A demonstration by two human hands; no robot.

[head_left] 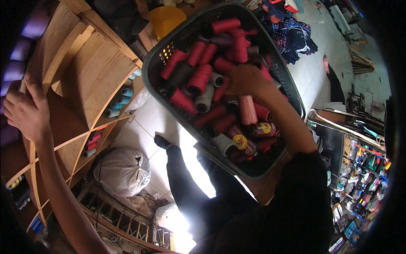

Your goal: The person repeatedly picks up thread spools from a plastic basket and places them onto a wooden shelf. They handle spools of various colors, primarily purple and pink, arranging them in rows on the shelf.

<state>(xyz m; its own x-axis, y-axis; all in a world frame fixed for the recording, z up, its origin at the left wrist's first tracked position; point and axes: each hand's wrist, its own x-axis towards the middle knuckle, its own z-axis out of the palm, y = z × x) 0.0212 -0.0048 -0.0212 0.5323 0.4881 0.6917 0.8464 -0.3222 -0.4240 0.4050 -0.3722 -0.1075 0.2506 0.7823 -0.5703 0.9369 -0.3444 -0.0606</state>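
Observation:
A dark green plastic basket [153,94] full of thread cones stands tilted in front of me, mostly red and pink with a few grey and dark ones. My right hand [247,80] reaches down into it among the red thread cones [201,79]. Blur and the cones hide its fingertips, so any grip is unclear. A salmon-pink cone [248,111] lies just below that wrist. Off to the left, my left hand [28,109] is closed over the front edge of a wooden shelf [95,74], beside purple thread cones [15,70].
Teal thread cones [123,100] and small red cones sit in lower shelf compartments. A tied white sack [123,171] rests on the tiled floor. Behind the basket are a yellow container [167,21] and a cloth heap [292,36]. Crowded, colourful racks [366,178] stand at right.

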